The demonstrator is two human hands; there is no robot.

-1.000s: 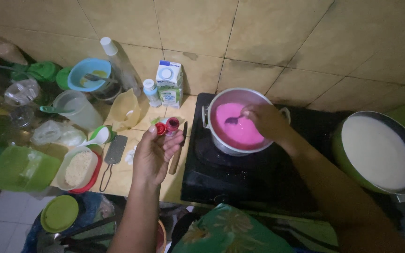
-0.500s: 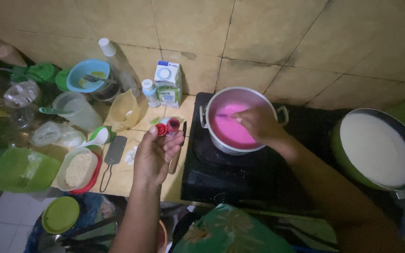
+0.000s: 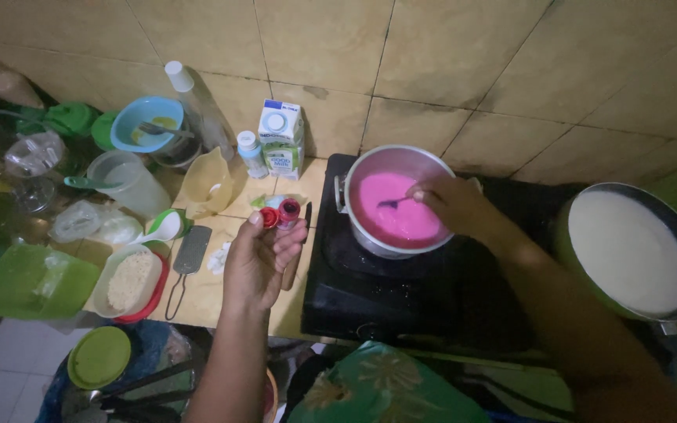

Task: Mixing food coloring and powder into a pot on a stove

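A metal pot [image 3: 432, 160] of bright pink liquid [image 3: 389, 211] stands on a black stove [image 3: 401, 290]. My right hand [image 3: 452, 205] hovers over the pot and grips a spoon [image 3: 393, 203] dipped in the liquid. My left hand [image 3: 264, 254] is raised over the counter to the left of the stove; it holds a small red bottle [image 3: 287, 212] and its red cap [image 3: 269, 217] at the fingertips.
A green pan of white batter [image 3: 628, 251] sits at the right. On the tiled counter [image 3: 205, 290] stand a milk carton [image 3: 282, 139], a small white bottle [image 3: 251, 153], a yellow jug [image 3: 205, 185], a blue bowl [image 3: 146, 124], a tub of grains [image 3: 128, 280] and green lids.
My right hand has swung the spoon round inside the pot, from the right side toward the middle. My left hand has held still with the bottle and cap.
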